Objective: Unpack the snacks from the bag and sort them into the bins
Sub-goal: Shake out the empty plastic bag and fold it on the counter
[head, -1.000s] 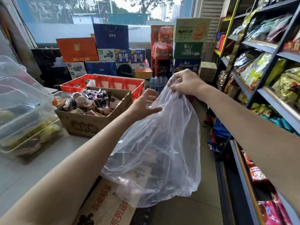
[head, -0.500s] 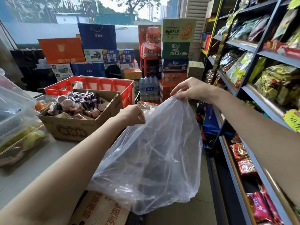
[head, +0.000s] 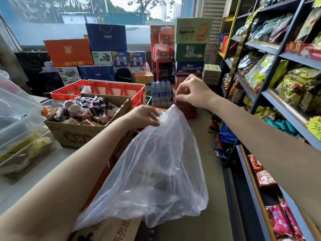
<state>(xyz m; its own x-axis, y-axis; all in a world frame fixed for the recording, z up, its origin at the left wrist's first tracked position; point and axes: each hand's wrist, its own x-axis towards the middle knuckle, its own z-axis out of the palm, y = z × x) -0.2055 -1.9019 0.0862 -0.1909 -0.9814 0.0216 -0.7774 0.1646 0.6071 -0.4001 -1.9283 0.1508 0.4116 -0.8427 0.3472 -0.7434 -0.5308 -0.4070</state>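
A clear, thin plastic bag (head: 156,171) hangs in the aisle in front of me, and I cannot make out anything inside it. My left hand (head: 142,116) grips the bag's upper edge on the left. My right hand (head: 192,92), fingers curled, pinches the bag's top corner just below its fingertips. To the left on the counter, an open cardboard box (head: 83,136) holds several small wrapped snacks (head: 83,110). Clear plastic bins (head: 17,119) stand at the far left with yellowish packets inside.
A red crate (head: 97,87) sits behind the cardboard box. Stacked cartons and a pack of water bottles (head: 160,94) fill the back. Snack shelves (head: 278,101) line the right side. A printed carton (head: 111,230) lies under the bag.
My left hand went from open beside the bag to gripping its edge. Both hands came closer together and lower, so the bag's mouth narrowed.
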